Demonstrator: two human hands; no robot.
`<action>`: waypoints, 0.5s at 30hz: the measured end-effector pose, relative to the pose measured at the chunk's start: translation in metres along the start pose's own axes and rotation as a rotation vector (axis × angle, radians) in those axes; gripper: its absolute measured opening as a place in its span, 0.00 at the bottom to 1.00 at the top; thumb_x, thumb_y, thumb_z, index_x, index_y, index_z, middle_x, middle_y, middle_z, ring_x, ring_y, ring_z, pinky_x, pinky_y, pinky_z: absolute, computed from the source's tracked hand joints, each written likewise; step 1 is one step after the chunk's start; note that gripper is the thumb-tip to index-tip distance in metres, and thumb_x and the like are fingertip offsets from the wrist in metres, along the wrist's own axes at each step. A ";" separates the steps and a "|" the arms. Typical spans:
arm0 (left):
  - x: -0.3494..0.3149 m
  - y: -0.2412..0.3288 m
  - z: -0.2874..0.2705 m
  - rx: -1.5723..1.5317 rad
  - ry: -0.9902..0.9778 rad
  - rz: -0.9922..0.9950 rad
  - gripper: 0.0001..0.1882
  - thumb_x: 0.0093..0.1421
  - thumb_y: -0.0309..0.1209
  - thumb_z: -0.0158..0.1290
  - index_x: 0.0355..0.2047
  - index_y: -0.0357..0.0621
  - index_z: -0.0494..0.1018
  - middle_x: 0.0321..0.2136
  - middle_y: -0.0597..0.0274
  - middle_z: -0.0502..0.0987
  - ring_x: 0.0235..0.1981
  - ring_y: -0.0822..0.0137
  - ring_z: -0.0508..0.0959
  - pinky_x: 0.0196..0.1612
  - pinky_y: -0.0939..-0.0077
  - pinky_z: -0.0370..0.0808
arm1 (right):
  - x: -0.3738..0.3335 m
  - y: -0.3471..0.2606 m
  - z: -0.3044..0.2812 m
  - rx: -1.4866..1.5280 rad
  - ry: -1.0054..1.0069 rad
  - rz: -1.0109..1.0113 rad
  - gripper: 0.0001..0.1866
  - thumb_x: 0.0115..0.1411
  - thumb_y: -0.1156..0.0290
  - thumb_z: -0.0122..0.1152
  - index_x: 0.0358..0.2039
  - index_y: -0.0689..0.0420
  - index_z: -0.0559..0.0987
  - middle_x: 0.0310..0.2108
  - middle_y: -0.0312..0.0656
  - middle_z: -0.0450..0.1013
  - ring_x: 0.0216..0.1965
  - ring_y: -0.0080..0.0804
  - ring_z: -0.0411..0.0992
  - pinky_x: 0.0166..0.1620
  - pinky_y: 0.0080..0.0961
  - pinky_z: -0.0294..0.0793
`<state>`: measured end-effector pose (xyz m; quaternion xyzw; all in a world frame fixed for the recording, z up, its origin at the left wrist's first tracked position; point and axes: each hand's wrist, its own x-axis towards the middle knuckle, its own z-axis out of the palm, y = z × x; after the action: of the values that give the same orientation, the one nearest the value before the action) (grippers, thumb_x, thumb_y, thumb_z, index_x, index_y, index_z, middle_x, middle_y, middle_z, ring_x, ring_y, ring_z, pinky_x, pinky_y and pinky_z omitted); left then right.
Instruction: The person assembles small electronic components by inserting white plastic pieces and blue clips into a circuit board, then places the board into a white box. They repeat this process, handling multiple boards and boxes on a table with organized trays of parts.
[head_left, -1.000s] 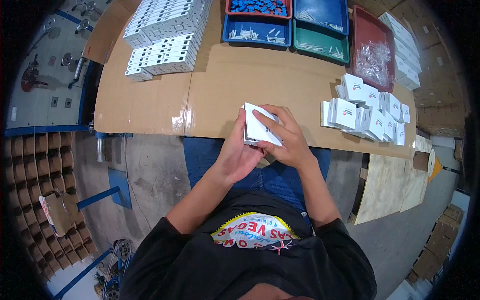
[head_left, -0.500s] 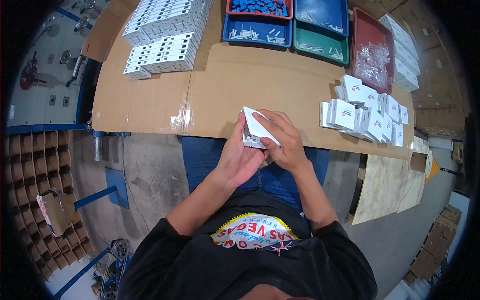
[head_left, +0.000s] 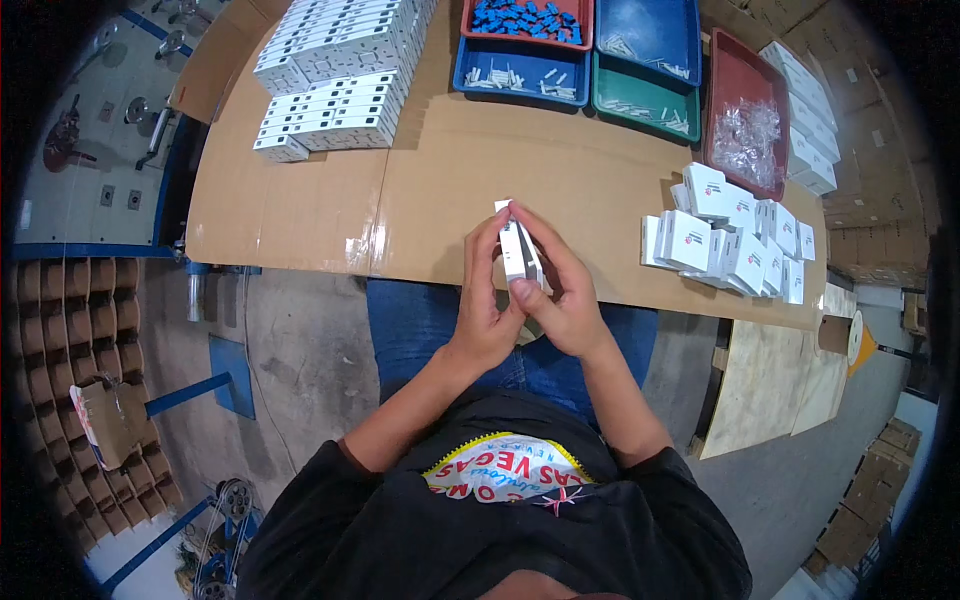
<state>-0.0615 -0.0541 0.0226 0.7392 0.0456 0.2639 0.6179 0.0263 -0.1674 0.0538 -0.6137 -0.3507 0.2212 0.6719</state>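
Note:
Both hands hold a small white cardboard box just over the table's front edge. It is turned on edge, with a narrow side facing up and a dark gap along one seam. My left hand wraps its left side, with fingertips near the far end. From the right, my right hand closes on it, its thumb pressing near the close end and its fingertips meeting the left ones at the top. What lies inside the box is hidden.
Small white boxes are heaped at the right. Taller stacks of white boxes stand at the far left. Behind are a blue tray of white pieces, a red tray of blue pieces, a green tray, and a red tray of clear plastic.
The white box has turned from lying tilted with its broad face showing to standing on edge. Its lid gap has narrowed, and both hands have come closer together around it.

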 end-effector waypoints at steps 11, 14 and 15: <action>-0.004 -0.009 -0.002 0.173 -0.014 0.165 0.50 0.71 0.65 0.40 0.74 0.31 0.50 0.66 0.32 0.57 0.67 0.36 0.60 0.69 0.46 0.59 | -0.010 0.019 0.009 -0.038 0.125 -0.219 0.35 0.70 0.48 0.60 0.64 0.64 0.72 0.68 0.62 0.65 0.67 0.53 0.69 0.64 0.43 0.72; -0.007 -0.012 0.002 0.182 0.009 0.201 0.49 0.71 0.64 0.40 0.73 0.30 0.51 0.66 0.31 0.57 0.67 0.36 0.60 0.69 0.45 0.59 | -0.011 0.019 0.010 -0.151 0.167 -0.274 0.34 0.73 0.46 0.54 0.63 0.65 0.72 0.65 0.65 0.68 0.64 0.56 0.72 0.62 0.41 0.75; -0.008 -0.012 0.004 0.176 0.022 0.211 0.49 0.72 0.64 0.40 0.73 0.30 0.51 0.66 0.31 0.57 0.67 0.36 0.60 0.69 0.45 0.59 | -0.011 0.019 0.009 -0.198 0.173 -0.295 0.34 0.73 0.46 0.52 0.63 0.66 0.72 0.64 0.65 0.69 0.63 0.57 0.73 0.61 0.41 0.75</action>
<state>-0.0636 -0.0577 0.0079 0.7883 -0.0028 0.3304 0.5191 0.0148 -0.1659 0.0336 -0.6356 -0.3978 0.0312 0.6609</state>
